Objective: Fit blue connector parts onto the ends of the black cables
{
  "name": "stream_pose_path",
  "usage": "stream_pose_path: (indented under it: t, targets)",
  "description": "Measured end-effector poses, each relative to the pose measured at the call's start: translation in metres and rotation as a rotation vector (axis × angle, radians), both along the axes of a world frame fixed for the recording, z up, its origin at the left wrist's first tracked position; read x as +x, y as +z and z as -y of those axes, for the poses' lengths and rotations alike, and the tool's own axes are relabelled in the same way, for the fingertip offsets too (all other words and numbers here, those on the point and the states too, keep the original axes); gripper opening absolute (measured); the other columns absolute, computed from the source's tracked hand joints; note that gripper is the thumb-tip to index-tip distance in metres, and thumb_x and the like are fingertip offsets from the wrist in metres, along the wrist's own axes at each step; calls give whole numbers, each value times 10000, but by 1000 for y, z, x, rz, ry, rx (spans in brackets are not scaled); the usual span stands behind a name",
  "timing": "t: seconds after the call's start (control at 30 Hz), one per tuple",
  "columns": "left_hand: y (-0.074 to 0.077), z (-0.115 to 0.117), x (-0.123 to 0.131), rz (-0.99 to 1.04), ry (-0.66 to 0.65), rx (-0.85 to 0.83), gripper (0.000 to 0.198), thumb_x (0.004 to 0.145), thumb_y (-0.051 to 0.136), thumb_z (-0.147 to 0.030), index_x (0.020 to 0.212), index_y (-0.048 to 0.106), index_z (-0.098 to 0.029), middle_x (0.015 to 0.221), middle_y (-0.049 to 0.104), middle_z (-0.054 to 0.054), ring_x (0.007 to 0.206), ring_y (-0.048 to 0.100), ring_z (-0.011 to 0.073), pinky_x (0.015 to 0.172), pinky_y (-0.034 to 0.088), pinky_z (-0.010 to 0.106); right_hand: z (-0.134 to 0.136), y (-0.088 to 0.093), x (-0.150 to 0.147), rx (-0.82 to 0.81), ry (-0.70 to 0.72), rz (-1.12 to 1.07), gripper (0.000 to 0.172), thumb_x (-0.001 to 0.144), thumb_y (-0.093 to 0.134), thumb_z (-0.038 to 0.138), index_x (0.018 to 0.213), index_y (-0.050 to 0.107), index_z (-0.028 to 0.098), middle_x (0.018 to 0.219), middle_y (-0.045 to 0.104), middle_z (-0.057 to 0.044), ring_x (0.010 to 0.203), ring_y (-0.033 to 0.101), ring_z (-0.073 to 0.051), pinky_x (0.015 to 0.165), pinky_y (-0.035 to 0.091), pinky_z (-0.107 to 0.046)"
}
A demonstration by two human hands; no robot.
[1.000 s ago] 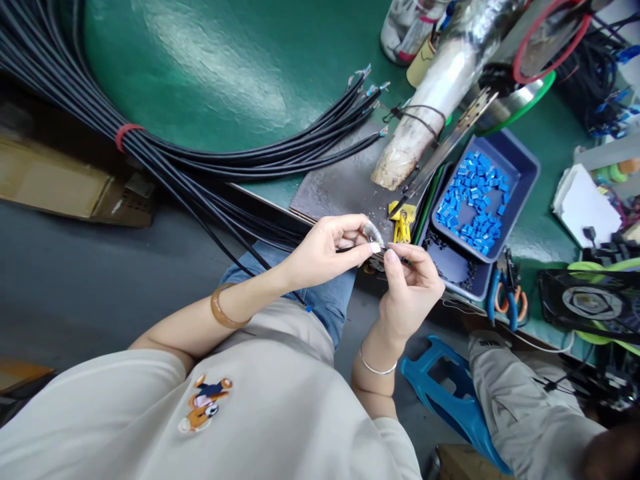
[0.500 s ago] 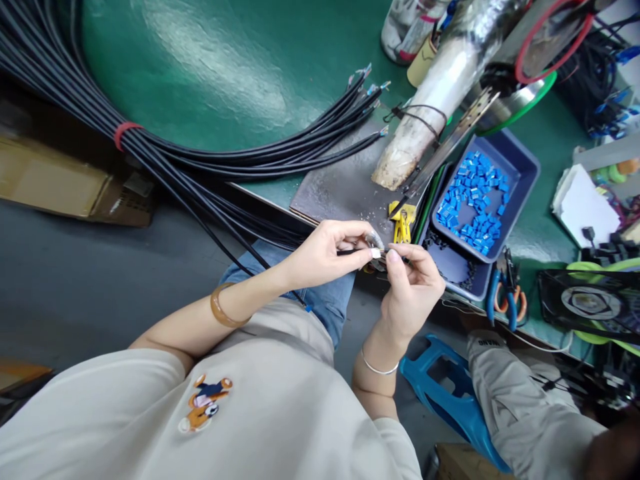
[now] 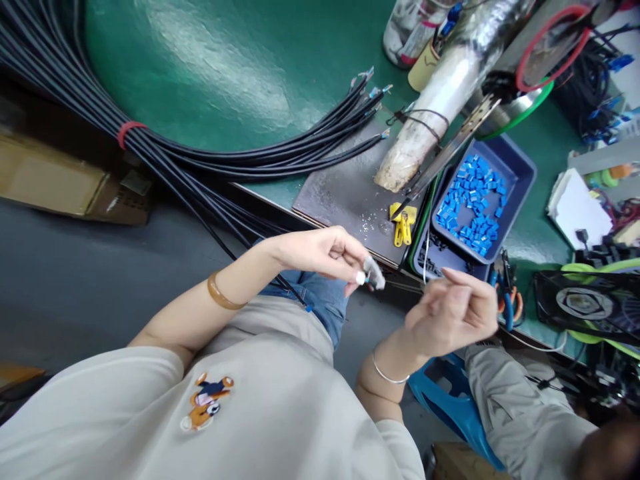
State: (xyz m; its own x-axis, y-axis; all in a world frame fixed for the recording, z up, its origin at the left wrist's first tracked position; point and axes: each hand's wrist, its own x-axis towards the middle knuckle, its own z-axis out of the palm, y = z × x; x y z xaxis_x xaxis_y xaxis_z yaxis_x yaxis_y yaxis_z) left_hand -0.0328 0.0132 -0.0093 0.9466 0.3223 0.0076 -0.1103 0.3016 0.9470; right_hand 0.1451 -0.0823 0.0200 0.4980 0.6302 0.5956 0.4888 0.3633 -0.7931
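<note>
My left hand (image 3: pixel 333 257) is closed in a pinch on the end of a black cable, mostly hidden by the fingers. A short bit of blue-white wire (image 3: pixel 368 279) shows between thumb and forefinger. The thumb has a white wrap (image 3: pixel 361 278) and the forefinger a grey one (image 3: pixel 374 273). My right hand (image 3: pixel 453 310) is apart from it, in front of the trays, blurred, with curled fingers pressed together. Whether it holds anything is hidden. A thin white strand (image 3: pixel 426 257) shows just above it; I cannot tell if they touch.
A black cable bundle (image 3: pixel 200 159) with a red tie lies across the green table (image 3: pixel 210 67). A yellow stripper (image 3: pixel 403 223) lies on the dark board (image 3: pixel 335 193). Blue pieces fill part of a tray (image 3: pixel 523 160), near pliers (image 3: pixel 509 303). A person sits at right beside a blue stool (image 3: pixel 450 400).
My right hand has left the cable end and moved right and toward me. My left hand, still pinching the cable, has dropped slightly lower. The thin white strand now shows over the lower tray.
</note>
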Motion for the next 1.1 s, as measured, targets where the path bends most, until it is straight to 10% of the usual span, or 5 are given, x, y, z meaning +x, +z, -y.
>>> stream_pose_path:
  t: [0.13, 0.37, 0.63, 0.83, 1.1]
  targets:
    - [26, 7, -6, 84, -393, 435, 188, 844, 631, -116, 885, 787, -215, 827, 778, 65, 680, 697, 163, 608, 512, 242, 14, 20, 22, 46, 11, 25, 179, 812, 700, 241, 985, 654, 237, 561, 551, 78, 372, 472, -81, 367, 314, -223]
    - [38, 66, -2, -184, 99, 1271, 266, 708, 520, 65, 767, 649, -160, 758, 689, 54, 651, 638, 184, 570, 450, 294, 26, 44, 80, -769, 84, 392, 182, 853, 709, 354, 840, 596, 211, 727, 716, -5, 638, 697, -158, 646, 533, -273]
    - [-13, 33, 2, -112, 1038, 80, 182, 872, 641, -233, 1021, 681, -136, 704, 673, 12, 477, 519, 56, 442, 380, 175, -62, 16, 153, -798, -410, 999, 77, 869, 622, 273, 843, 600, 203, 771, 677, -65, 739, 594, -177, 716, 362, -311]
    - [2, 17, -8, 80, 769, -505, 228, 764, 717, -246, 959, 645, -154, 583, 542, -57, 341, 293, 7, 347, 141, 168, -92, 11, 171, -750, -99, 934, 131, 806, 619, 161, 734, 522, 213, 983, 712, -94, 871, 616, -165, 805, 422, -271]
    - [11, 19, 6, 99, 672, -447, 218, 751, 752, -285, 870, 644, -136, 518, 495, -65, 373, 230, -1, 371, 73, 176, -110, 37, 170, -1069, -145, 794, 139, 718, 756, 162, 664, 630, 182, 595, 585, 24, 583, 511, -117, 672, 386, -300]
